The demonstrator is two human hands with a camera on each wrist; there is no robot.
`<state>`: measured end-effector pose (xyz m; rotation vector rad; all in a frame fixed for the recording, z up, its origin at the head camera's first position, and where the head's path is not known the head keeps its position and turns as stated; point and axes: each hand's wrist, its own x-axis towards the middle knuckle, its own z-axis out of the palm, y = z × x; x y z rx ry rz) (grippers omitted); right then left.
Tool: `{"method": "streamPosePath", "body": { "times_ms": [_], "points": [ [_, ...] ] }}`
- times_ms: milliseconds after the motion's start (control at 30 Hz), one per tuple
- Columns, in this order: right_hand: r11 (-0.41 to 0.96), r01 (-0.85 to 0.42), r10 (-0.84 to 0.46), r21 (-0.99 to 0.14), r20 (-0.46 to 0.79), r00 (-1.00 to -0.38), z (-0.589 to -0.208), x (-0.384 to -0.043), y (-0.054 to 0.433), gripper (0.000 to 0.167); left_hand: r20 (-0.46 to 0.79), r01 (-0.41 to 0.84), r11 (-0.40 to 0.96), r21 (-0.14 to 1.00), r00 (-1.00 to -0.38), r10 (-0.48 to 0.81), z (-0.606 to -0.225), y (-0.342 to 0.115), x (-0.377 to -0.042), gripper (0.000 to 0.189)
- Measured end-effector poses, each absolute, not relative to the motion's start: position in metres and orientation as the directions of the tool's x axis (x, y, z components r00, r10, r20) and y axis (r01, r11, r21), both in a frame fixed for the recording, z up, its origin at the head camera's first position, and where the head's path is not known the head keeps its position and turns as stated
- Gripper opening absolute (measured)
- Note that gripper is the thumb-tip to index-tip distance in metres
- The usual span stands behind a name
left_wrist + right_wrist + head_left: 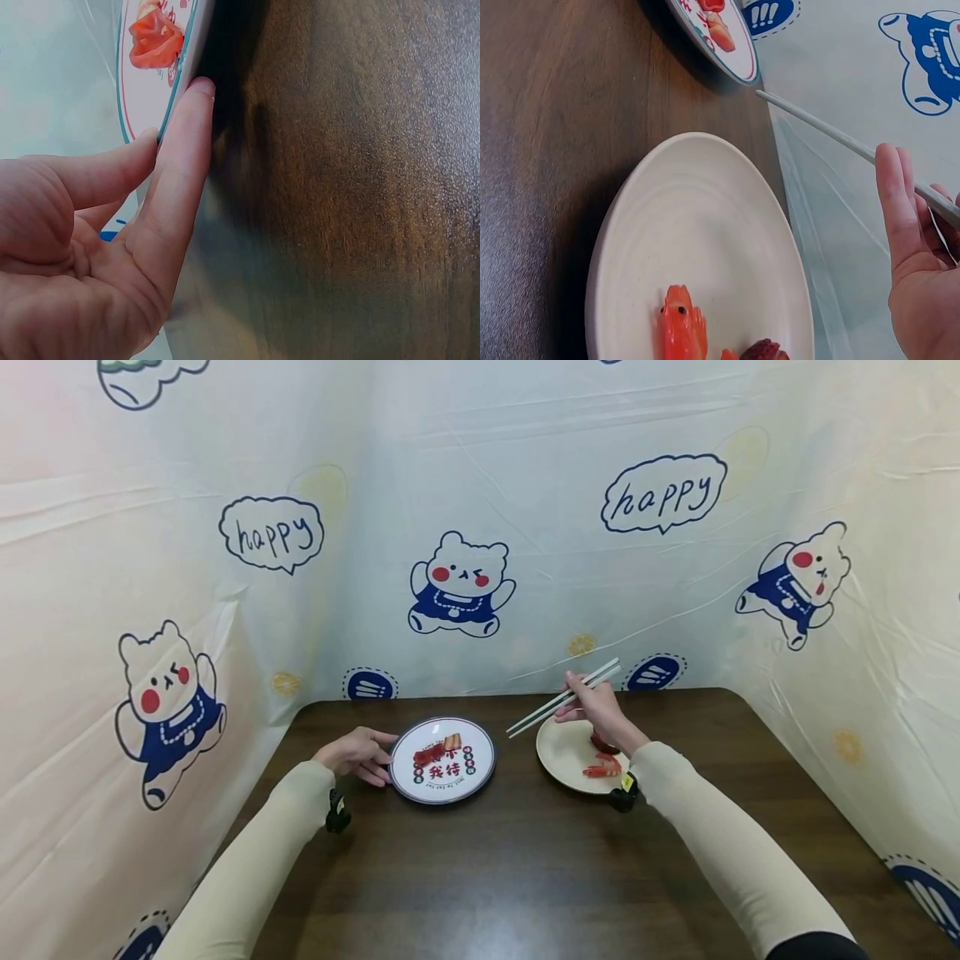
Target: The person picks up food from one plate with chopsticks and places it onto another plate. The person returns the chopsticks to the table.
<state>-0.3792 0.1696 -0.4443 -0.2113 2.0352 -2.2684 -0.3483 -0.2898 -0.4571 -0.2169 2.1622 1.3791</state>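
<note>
Lateral clearance: a strip of the dark brown wooden table (480,868) separates the round white blue-rimmed plate (442,728), left, from the round cream plate (557,753), right. Long pale chopsticks (551,707) cross above its far portion (tips toward the white plate). The left hand (360,753) blocks that plate's left rim; the right hand (597,708) obstructs the cream plate's far side. Widest passage: near side, between the beige-sleeved forearms (258,852). Printed pale fabric sheeting (547,593) bounds the far edge.

A screened-off booth is formed by pale sheeting (540,468), printed with cartoon bears (459,603), around three sides of a brown table (480,860); the room beyond is hidden.
</note>
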Motion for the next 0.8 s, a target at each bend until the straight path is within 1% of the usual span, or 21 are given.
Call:
{"method": "streamPosePath", "body": {
  "times_ms": [333, 600, 700, 800],
  "points": [
    [-0.137, -0.039, -0.145, -0.99, 0.059, -0.988, -0.445, -0.378, 0.183, 0.038, -0.534, -0.415, 0.461, 0.784, -0.83, 0.162, -0.457, -0.29, -0.349, 0.063],
    [-0.124, -0.041, -0.133, -0.992, 0.057, -0.989, -0.444, -0.377, 0.194, 0.045, -0.532, -0.412, 0.464, 0.784, -0.832, 0.16, -0.457, -0.29, -0.349, 0.064],
    [-0.118, -0.032, -0.119, -0.993, 0.046, -0.992, -0.444, -0.376, 0.196, 0.041, -0.533, -0.415, 0.466, 0.782, -0.832, 0.154, -0.459, -0.29, -0.35, 0.064],
    [-0.106, -0.032, -0.112, -0.994, 0.044, -0.993, -0.443, -0.375, 0.199, 0.042, -0.534, -0.418, 0.465, 0.78, -0.832, 0.148, -0.459, -0.29, -0.35, 0.063]
  ]
}}
